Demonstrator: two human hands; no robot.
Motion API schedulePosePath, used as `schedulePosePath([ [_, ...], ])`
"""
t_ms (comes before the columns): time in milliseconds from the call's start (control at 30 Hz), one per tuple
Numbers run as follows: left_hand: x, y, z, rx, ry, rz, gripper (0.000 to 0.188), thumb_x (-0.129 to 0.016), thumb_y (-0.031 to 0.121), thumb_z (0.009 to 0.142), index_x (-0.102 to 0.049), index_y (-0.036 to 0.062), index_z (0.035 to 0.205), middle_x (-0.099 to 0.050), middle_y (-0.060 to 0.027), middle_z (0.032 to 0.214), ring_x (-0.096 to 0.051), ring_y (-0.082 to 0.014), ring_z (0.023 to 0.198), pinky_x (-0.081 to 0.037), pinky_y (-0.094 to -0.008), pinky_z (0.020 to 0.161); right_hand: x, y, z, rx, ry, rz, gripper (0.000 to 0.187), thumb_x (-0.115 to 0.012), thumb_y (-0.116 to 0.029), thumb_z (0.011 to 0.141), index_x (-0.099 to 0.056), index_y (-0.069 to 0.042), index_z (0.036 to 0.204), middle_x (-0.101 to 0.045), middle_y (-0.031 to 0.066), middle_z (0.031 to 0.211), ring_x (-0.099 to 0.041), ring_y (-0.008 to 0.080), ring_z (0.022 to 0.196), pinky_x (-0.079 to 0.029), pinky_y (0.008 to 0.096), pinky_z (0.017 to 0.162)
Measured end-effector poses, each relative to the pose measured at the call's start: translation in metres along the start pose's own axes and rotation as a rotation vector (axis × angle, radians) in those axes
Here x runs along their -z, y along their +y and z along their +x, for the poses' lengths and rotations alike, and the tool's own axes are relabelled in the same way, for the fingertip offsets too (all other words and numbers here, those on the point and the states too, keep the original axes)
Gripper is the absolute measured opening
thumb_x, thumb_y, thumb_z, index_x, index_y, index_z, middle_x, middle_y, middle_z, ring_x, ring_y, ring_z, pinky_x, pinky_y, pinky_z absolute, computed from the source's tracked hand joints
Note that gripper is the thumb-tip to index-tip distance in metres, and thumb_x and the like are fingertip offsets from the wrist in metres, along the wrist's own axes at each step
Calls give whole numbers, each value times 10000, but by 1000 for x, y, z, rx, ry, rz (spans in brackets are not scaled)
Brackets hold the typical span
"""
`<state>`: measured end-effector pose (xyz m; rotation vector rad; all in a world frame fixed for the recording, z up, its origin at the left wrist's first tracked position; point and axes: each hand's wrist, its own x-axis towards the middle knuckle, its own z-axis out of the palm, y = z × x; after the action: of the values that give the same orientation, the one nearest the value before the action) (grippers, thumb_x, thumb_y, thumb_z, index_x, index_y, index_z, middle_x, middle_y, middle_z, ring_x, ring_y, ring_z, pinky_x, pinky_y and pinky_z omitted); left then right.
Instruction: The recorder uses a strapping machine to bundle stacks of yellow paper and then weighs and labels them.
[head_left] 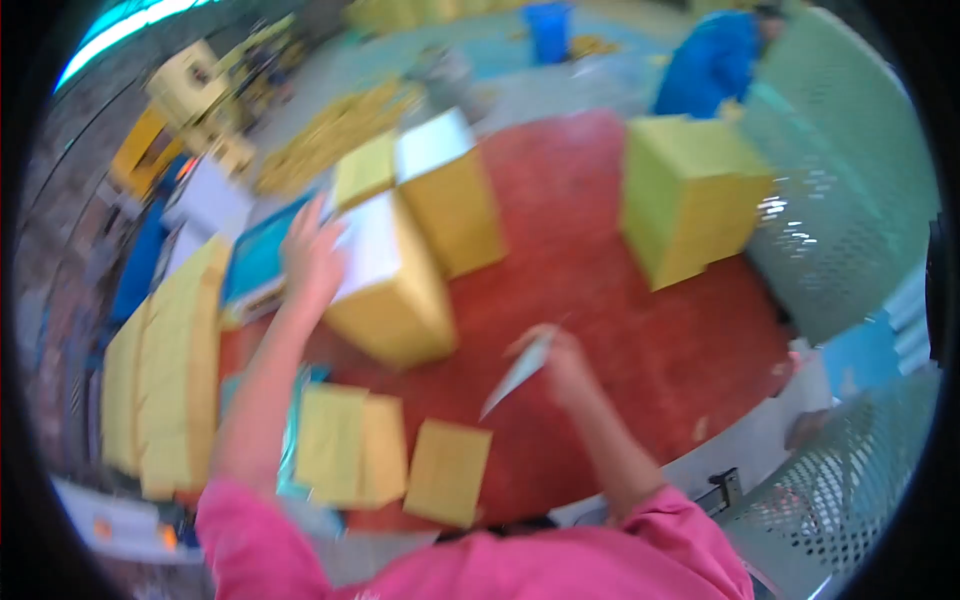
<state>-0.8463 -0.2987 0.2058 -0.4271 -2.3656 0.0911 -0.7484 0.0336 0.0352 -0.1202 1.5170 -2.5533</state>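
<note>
My left hand (313, 258) is raised at the left edge of a tall yellow stack with a white top (372, 245). Its fingers are stretched out and apart, blurred by motion, with nothing clearly held. My right hand (562, 362) hovers over the red table (570, 260), closed on a thin white sheet of paper (518, 374) that slants down to the left. Flat yellow paper pieces (448, 470) lie near the front edge, between my arms. Behind the nearer stack stands another yellow stack with a pale top (450, 200).
A large yellow stack (690, 200) stands at the right, beside a green perforated panel (840, 180). Long yellow stacks (180, 370) line the left side, near a teal tray (265, 250). A person in blue (706, 65) bends beyond the table; a blue bin (548, 32) stands farther back.
</note>
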Motion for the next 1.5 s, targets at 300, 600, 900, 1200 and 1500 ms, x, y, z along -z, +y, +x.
schedulePosePath([
  [300,-28,30,-13,133,-162,-207,179,-556,46,831,-579,-26,994,-581,-235,1150,-506,-414,1149,-394,-485,990,-40,67,139,-124,-50,-169,235,-534,-59,806,-673,-4,987,-647,42,859,-592,143,795,-468,291,710],
  [600,-51,25,-18,387,-144,-553,152,-514,109,813,-534,-7,717,-564,-241,722,-555,-417,731,-434,-503,680,-45,107,195,-107,59,-539,280,-624,-157,723,-692,32,919,-678,87,784,-612,167,689,-505,341,607],
  [900,-44,38,-32,359,-39,-484,211,-537,121,850,-497,2,1019,-553,-209,1057,-507,-399,1065,-438,-480,896,-58,127,189,84,-31,-373,175,-611,-102,831,-672,27,932,-651,45,894,-566,111,777,-458,271,667],
  [1200,-36,56,-38,397,-79,-508,226,-553,115,841,-508,3,1031,-533,-182,1122,-477,-378,1138,-435,-469,951,-73,88,165,-49,-151,-112,234,-563,-67,895,-631,30,1096,-663,77,1009,-641,168,874,-520,295,747],
  [1500,-12,113,-52,349,-136,-572,324,-548,94,848,-478,-52,1129,-492,-223,1229,-419,-414,1241,-378,-468,1045,-13,84,124,-20,-136,-33,345,-564,-137,944,-570,52,1233,-640,99,1122,-639,183,934,-530,319,805],
])
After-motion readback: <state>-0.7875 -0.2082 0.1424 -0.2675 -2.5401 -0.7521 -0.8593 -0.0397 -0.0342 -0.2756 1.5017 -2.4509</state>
